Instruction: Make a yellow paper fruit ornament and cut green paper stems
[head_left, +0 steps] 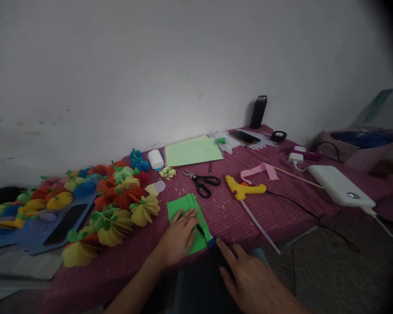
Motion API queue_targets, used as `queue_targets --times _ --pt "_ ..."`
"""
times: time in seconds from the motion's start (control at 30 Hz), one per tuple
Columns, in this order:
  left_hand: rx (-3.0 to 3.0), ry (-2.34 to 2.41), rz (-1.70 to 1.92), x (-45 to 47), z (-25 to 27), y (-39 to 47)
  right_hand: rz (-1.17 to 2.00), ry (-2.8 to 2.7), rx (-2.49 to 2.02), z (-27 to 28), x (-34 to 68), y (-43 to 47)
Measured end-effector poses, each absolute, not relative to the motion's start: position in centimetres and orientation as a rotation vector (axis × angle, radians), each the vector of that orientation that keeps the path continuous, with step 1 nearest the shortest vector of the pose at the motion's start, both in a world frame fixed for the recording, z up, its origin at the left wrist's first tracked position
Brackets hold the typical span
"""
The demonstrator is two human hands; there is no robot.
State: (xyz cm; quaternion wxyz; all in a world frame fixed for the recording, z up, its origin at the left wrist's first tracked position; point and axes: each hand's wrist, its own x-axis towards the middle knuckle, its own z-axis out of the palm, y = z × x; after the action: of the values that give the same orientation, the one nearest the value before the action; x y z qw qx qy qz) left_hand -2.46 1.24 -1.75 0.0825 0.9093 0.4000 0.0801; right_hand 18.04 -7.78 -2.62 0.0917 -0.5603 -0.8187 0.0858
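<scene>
My left hand point(180, 235) lies flat on a bright green felt-like sheet point(178, 205) near the table's front edge, fingers stretched out and pressing it down. A dark narrow piece point(201, 234) shows on the sheet beside those fingers. My right hand point(245, 272) is closed at the sheet's lower right corner, its index finger along a slim blue tool point(212, 242), perhaps a cutter; most of it is hidden. Beyond the sheet lie black-handled scissors point(203, 182), blades partly apart. To the right rests a yellow glue gun point(244, 188) with a pale glue stick in it.
Several colourful pumpkin-shaped felt pieces point(127, 196) crowd the left side. Pale green sheets point(193, 151) lie near the wall. At right are a pink strip point(260, 171), a phone point(244, 137), a black bottle point(258, 112) and a white power bank point(340, 185) with cables.
</scene>
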Motion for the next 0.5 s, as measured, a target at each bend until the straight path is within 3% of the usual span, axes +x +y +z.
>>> queue_targets --times 0.5 --pt "2.633 1.202 0.359 -2.57 -2.3 1.45 0.256 -2.446 -1.631 -2.41 18.17 -7.1"
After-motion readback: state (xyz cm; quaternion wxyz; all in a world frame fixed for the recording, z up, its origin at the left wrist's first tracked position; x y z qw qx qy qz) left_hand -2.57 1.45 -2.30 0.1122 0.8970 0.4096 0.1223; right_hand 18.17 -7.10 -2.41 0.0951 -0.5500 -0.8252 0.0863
